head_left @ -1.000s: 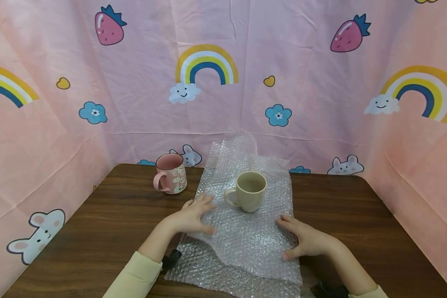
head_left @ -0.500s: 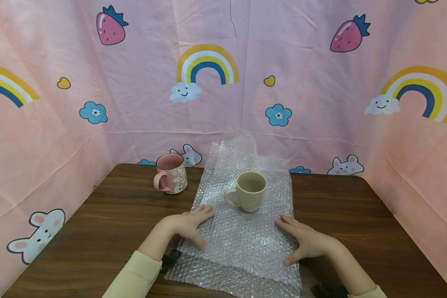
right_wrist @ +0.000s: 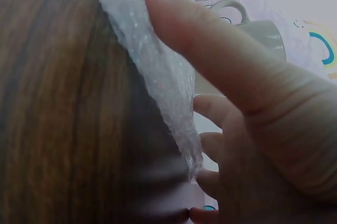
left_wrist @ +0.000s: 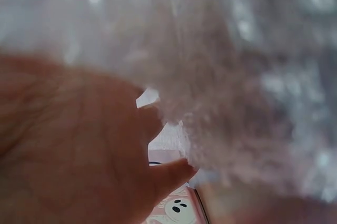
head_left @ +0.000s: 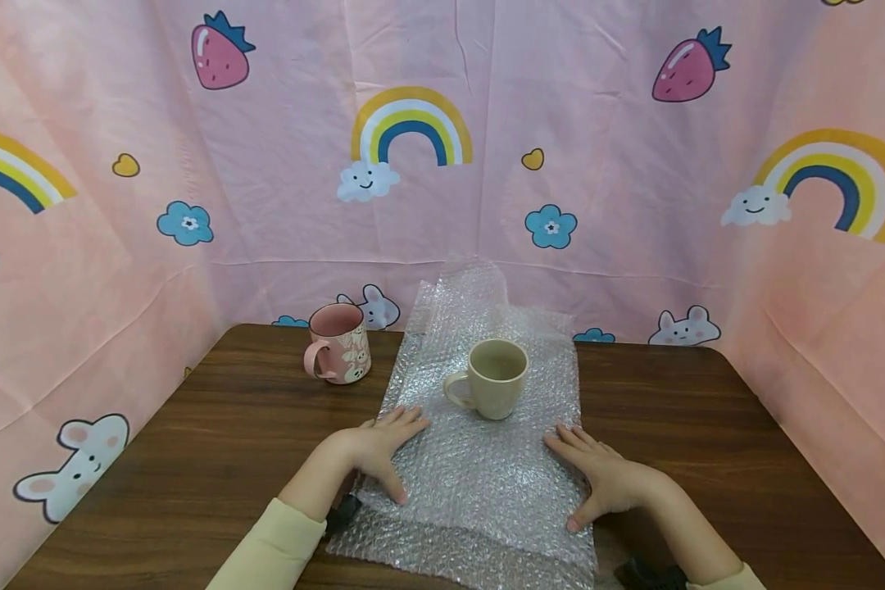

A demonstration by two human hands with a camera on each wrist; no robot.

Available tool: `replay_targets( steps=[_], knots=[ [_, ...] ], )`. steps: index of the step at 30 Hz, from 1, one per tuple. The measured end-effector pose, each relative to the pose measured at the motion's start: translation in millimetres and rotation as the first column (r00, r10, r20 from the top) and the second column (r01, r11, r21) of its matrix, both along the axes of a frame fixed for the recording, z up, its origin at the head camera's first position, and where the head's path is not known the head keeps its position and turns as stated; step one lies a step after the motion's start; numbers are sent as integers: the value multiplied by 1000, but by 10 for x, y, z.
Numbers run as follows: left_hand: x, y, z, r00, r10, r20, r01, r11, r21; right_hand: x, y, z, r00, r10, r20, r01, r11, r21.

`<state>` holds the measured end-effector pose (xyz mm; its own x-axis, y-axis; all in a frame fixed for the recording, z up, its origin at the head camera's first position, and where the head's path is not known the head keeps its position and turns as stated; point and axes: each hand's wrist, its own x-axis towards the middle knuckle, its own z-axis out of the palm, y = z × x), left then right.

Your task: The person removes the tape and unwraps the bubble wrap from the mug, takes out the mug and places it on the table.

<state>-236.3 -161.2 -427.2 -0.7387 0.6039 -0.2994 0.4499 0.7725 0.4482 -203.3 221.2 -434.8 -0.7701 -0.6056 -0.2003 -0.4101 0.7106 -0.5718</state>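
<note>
A beige mug (head_left: 497, 380) stands upright on layered sheets of bubble wrap (head_left: 487, 483), its handle toward the left. My left hand (head_left: 383, 449) rests with spread fingers on the wrap's left edge, short of the mug. On the opposite edge my right hand (head_left: 606, 475) lies with fingers spread and thumb toward the front. In the right wrist view the thumb (right_wrist: 210, 45) lies over the bubble wrap (right_wrist: 152, 71), with the beige mug (right_wrist: 266, 37) beyond. The left wrist view is mostly filled by blurred wrap and the left hand (left_wrist: 79, 140).
A pink mug (head_left: 339, 344) with white cartoon faces stands at the back left of the dark wooden table (head_left: 214, 442). A pink printed curtain (head_left: 442, 213) encloses the back and sides, and the wrap's far end reaches up against it.
My left hand has lowered and drawn slightly toward me, its thumb coming down on the wrap, whose near left edge now lies flatter. My right thumb has shifted slightly nearer. Both mugs stay put.
</note>
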Motion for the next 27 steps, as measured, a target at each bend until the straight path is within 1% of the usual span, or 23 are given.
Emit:
replay_targets(
  steps=[8,13,19,27],
  knots=[
    [34,49,16,999,45,-7,-46,998,-37,7,-26,-7,1000,-27,-5,27,999,37],
    [65,79,38,998,68,-15,-69,997,-36,16,-51,-4,998,-57,-8,58,996,61],
    [109,114,80,995,96,-18,-97,995,-38,24,-60,3,997,-72,-2,72,996,57],
    [173,156,164,995,92,-29,-94,994,-49,28,-51,8,997,-74,4,74,996,56]
  ],
)
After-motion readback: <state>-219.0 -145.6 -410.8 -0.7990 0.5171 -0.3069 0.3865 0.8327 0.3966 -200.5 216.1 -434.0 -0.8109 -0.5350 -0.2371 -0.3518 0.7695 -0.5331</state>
